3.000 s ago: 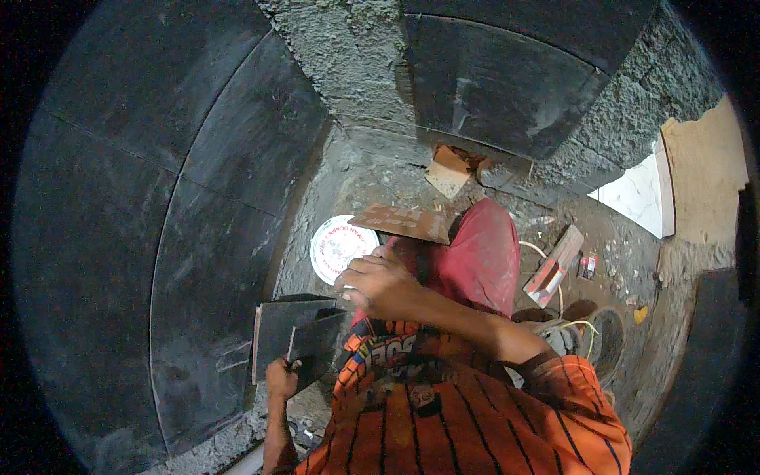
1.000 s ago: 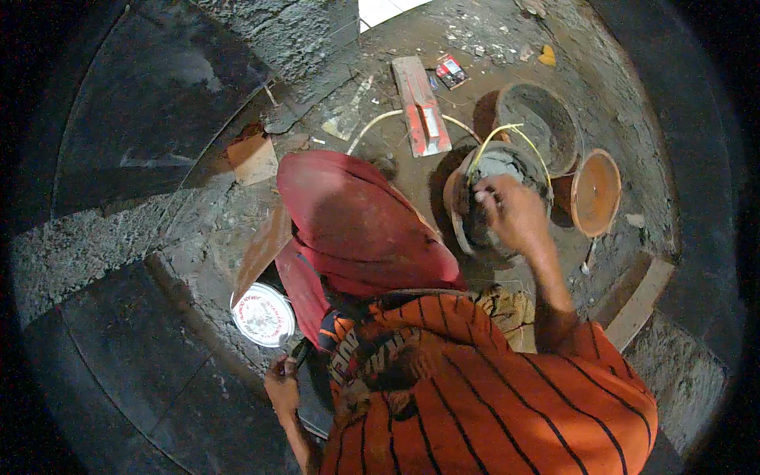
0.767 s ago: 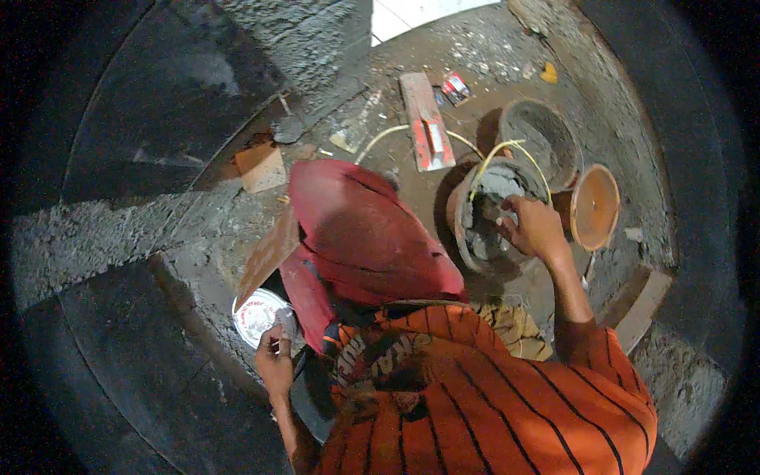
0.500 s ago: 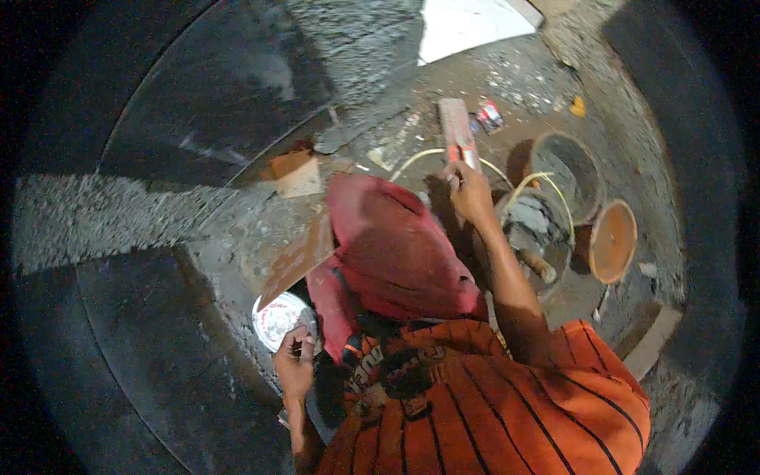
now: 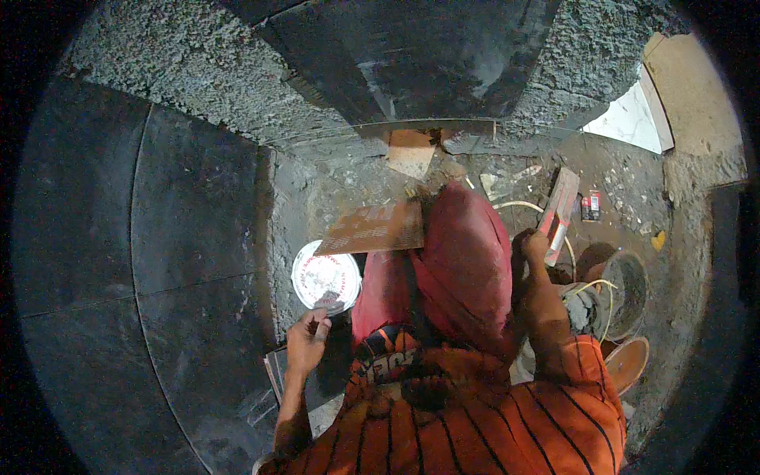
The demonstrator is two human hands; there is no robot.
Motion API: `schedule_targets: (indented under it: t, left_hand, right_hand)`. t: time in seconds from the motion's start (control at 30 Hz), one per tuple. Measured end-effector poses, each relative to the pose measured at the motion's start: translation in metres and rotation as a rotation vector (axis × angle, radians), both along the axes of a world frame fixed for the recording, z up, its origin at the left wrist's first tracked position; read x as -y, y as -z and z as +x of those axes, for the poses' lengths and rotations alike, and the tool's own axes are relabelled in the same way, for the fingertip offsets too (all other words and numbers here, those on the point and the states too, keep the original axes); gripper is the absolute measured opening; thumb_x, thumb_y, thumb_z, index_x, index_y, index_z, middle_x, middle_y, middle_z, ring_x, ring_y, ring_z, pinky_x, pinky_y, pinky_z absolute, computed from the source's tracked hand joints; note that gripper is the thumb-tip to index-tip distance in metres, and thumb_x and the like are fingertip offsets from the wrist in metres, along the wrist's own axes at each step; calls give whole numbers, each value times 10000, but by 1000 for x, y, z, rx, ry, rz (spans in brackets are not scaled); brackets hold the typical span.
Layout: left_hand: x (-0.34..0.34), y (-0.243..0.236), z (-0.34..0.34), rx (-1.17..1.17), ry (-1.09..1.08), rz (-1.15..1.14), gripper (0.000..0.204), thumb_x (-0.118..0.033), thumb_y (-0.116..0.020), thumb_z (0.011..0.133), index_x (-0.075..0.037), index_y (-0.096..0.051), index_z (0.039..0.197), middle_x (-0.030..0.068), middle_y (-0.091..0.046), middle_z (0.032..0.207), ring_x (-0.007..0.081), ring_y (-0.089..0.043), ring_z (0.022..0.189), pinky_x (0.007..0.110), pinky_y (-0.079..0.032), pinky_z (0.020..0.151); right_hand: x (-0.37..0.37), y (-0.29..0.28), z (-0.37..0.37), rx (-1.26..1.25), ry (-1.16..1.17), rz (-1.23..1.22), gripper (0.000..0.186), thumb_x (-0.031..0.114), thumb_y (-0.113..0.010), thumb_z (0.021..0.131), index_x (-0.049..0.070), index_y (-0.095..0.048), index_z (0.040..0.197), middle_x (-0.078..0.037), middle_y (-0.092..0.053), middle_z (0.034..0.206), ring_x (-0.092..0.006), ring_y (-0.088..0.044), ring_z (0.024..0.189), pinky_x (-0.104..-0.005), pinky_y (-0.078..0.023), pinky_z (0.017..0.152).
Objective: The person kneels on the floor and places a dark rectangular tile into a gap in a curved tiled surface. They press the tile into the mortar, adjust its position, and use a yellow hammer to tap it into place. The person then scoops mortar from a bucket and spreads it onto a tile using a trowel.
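Note:
My left hand is closed, with thumb and fingertips together at the near edge of a round white lid with red print and grey smears. A dark grey patch shows on the lid just beyond the fingertips; whether the hand holds a thin piece or this is shadow, I cannot make out. My right hand is curled round the near edge of a long, flat, reddish bar with a pale strip. Between my arms are my red-trousered knees. A brown cardboard sheet leans against them, partly over the lid.
Right of my right forearm stand a bucket of grey mortar, another round tub and an orange bowl. A pale hose curves across the floor. Large dark panels lie left; a white marbled slab is far right.
The view has turned and shifted, so the knees and buckets appear in new places. My left hand stays by the lid and my right hand stays at the reddish bar.

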State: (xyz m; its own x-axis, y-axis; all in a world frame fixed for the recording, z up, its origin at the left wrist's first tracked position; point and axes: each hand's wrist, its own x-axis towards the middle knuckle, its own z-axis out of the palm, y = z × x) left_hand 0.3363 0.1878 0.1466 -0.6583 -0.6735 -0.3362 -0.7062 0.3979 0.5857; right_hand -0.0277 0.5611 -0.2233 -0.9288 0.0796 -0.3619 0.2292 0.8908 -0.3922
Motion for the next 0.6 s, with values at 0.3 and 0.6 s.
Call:
schedule_targets:
  t: [0.3,0.6]
  left_hand:
    - [-10,0,-78,-251,67,124,177,-103,-565,871,16,-611,994,54,-634,830,117,-575,754,258,-456,723]
    - [-90,-37,-158,-222,365,440,191,-125,-526,885,19,-599,986,63,-618,847,108,-542,720,235,-428,668]
  right_hand:
    - [62,-200,35,-393,266,-653,127,130,-601,810,7,-604,842,-66,-635,833,-157,-576,772,-294,-461,691]
    - [140,-360,168,-201,-330,-1093,110,152,-605,806,64,-540,802,-115,-613,785,-257,-617,682,-360,-489,634]
